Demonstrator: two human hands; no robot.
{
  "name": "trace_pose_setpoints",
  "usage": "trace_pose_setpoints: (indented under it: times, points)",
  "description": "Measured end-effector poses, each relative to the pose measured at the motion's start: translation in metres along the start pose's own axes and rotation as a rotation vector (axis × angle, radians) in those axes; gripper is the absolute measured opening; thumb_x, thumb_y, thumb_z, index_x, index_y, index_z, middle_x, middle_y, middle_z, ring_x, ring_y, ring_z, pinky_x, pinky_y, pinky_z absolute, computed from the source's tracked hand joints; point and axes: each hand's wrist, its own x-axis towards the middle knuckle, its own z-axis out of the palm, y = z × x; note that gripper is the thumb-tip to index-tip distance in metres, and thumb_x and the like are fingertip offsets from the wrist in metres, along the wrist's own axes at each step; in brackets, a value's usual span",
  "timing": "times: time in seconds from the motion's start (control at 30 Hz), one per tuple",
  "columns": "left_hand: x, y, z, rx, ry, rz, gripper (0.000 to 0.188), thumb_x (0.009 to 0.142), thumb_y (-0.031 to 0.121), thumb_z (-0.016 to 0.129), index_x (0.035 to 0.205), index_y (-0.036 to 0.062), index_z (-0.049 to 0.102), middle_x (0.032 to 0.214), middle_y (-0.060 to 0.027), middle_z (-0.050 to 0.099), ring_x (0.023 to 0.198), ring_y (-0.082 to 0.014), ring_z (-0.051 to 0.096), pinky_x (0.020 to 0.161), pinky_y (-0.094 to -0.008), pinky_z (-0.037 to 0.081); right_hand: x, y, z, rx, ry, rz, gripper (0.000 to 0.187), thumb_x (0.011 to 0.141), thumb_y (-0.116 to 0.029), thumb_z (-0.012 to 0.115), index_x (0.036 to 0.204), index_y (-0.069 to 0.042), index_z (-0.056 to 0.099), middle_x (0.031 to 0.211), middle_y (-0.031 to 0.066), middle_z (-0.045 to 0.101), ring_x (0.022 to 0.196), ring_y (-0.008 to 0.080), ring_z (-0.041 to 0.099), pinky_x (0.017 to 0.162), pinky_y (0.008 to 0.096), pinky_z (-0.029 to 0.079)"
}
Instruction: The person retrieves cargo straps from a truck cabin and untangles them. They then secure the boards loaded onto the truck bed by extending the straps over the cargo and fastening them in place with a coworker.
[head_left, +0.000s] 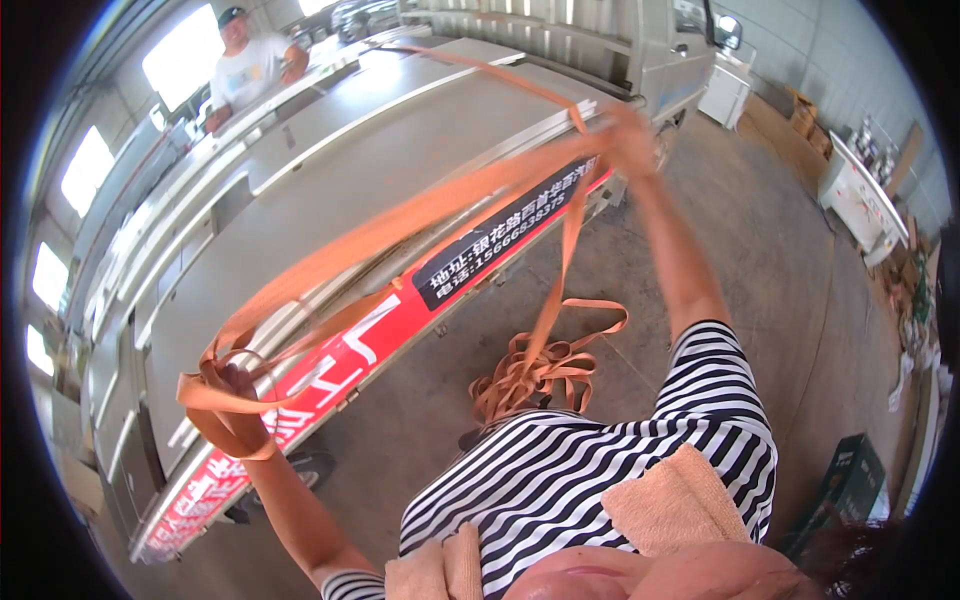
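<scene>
Orange webbing strap [410, 215] stretches in a wide band between my two hands, above the edge of a truck bed stacked with flat grey panels [400, 150]. My left hand [238, 405] is closed around the strap at the lower left, with several loops hanging about its fingers and wrist. Farther off, by the upper right corner of the panels, my right hand [625, 145] grips the strap too; motion blurs its fingers. From there one length crosses over the panels and another drops to a tangled strap pile [535, 375] low in front of me.
The truck's red-and-black printed side board [400, 310] runs along the panels, and its cab [670, 60] is at the far right. Across the load stands another person [245, 70]. A white table [865, 195] and a dark green crate [845, 490] are on the right.
</scene>
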Motion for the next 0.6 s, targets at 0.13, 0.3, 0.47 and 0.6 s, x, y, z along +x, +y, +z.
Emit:
trace_pose_setpoints:
  times: [0.13,0.3,0.47,0.6]
  points:
    - [0.017,-0.011,-0.001,0.204,0.025,0.009,0.032,0.087,0.014,0.060,0.115,0.0021,0.051,0.112,-0.0084,0.057,0.105,-0.0199,0.057,0.091,-0.0304,0.042,-0.085,0.134,-0.061,0.473,0.755,0.769,0.025,0.092,-0.026,0.054,0.093,-0.002,0.063,0.085,0.0088,0.063,0.083,0.0224,0.064,0.070,0.0333,0.051]
    - [0.096,0.059,0.024,-0.321,0.046,0.102,0.035,0.090,0.014,0.058,0.122,0.0006,0.054,0.097,-0.0113,0.063,0.082,-0.0203,0.060,0.069,-0.0312,0.048,-0.064,-0.008,-0.114,1.067,0.032,0.775,0.034,0.095,-0.035,0.051,0.100,-0.002,0.060,0.077,0.0043,0.058,0.070,0.0179,0.062,0.060,0.0258,0.048]
    - [0.139,0.115,0.057,-1.268,-0.136,-0.172,0.025,0.097,0.017,0.054,0.113,-0.0020,0.056,0.090,-0.0078,0.063,0.060,-0.0060,0.046,0.055,-0.0176,0.038,-0.008,-0.223,-0.098,1.450,-0.917,0.716,0.048,0.090,-0.045,0.060,0.116,-0.005,0.056,0.085,-0.0020,0.056,0.073,0.0067,0.055,0.060,0.0190,0.043]
    - [0.144,0.126,0.067,-1.511,-0.301,-0.040,0.024,0.095,0.014,0.056,0.118,0.0048,0.057,0.100,-0.0100,0.061,0.066,-0.0101,0.056,0.054,-0.0202,0.044,-0.003,-0.320,-0.047,1.581,-1.293,-0.022,0.037,0.094,-0.031,0.053,0.119,-0.005,0.060,0.102,0.0040,0.062,0.099,0.0176,0.058,0.088,0.0328,0.045]
